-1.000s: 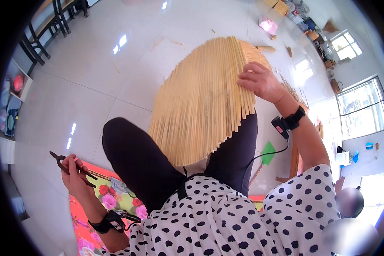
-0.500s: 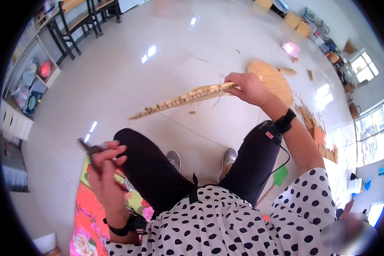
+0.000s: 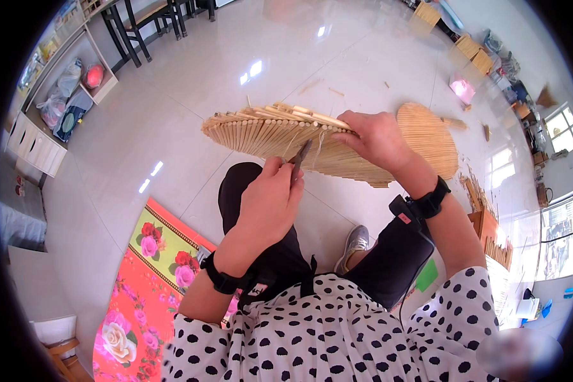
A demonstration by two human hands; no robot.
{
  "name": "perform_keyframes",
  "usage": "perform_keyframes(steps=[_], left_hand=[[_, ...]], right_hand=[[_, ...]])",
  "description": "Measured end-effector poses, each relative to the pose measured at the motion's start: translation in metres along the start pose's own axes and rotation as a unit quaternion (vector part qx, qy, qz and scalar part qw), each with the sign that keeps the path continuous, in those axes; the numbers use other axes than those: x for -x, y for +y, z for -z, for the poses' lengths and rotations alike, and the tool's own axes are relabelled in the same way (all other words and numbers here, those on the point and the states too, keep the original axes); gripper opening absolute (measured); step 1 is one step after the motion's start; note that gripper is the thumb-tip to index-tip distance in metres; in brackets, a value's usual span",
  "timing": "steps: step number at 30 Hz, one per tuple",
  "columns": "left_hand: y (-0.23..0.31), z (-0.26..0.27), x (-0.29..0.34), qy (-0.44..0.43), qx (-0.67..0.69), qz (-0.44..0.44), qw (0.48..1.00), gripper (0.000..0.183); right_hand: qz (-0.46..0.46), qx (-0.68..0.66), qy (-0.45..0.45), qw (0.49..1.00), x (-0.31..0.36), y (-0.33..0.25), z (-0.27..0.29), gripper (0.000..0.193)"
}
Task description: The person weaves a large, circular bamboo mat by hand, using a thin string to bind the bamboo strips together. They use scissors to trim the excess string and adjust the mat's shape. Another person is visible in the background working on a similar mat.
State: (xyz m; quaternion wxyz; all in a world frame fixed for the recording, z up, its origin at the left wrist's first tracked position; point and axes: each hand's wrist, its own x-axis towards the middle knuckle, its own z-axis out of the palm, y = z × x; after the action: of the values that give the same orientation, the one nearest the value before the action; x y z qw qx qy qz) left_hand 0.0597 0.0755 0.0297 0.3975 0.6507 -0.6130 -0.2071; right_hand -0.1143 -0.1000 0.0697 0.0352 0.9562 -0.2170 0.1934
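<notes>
My right hand [image 3: 377, 141] pinches the upper edge of a panel of thin straw-coloured sticks [image 3: 254, 132], raised and tilted above my knees. The stick ends form a stepped, rounded rim, and loose pale strings [image 3: 318, 143] hang against its face. Wrapped round a small dark pointed tool [image 3: 301, 155], my left hand [image 3: 265, 197] is just below that rim. The tool's tip lies close to the strings; I cannot tell if it touches them. My fingers hide its handle, so its exact kind does not show.
Beyond my right hand, a round stick mat [image 3: 430, 140] lies on the tiled floor among scattered bits. Bundled sticks [image 3: 496, 251] stand at the right. A red floral cloth [image 3: 140, 305] lies at the lower left. Chairs [image 3: 149, 19] and a shelf [image 3: 76, 95] stand at the far left.
My left hand has come up and right with the tool, from beside my left knee to the panel's rim. The panel has tipped, so its broad face now shows.
</notes>
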Motion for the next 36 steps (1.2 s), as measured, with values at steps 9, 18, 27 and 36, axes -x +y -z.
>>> perform_keyframes(steps=[9,18,27,36], left_hand=[[-0.004,-0.005,-0.023,-0.042,-0.059,0.036,0.997,0.025],[-0.011,-0.011,-0.023,-0.056,-0.016,0.049,0.997,0.025],[-0.019,-0.012,-0.027,-0.063,0.048,0.033,0.996,0.017],[-0.031,-0.013,-0.027,-0.096,0.164,0.035,0.981,0.015]], right_hand=[[0.013,-0.014,0.025,0.999,-0.005,-0.003,-0.005,0.029],[0.021,-0.01,0.021,0.999,-0.007,-0.002,-0.007,0.03],[0.027,-0.016,0.019,0.999,-0.009,-0.004,-0.009,0.03],[0.019,-0.03,0.006,0.999,-0.01,-0.003,-0.008,0.03]])
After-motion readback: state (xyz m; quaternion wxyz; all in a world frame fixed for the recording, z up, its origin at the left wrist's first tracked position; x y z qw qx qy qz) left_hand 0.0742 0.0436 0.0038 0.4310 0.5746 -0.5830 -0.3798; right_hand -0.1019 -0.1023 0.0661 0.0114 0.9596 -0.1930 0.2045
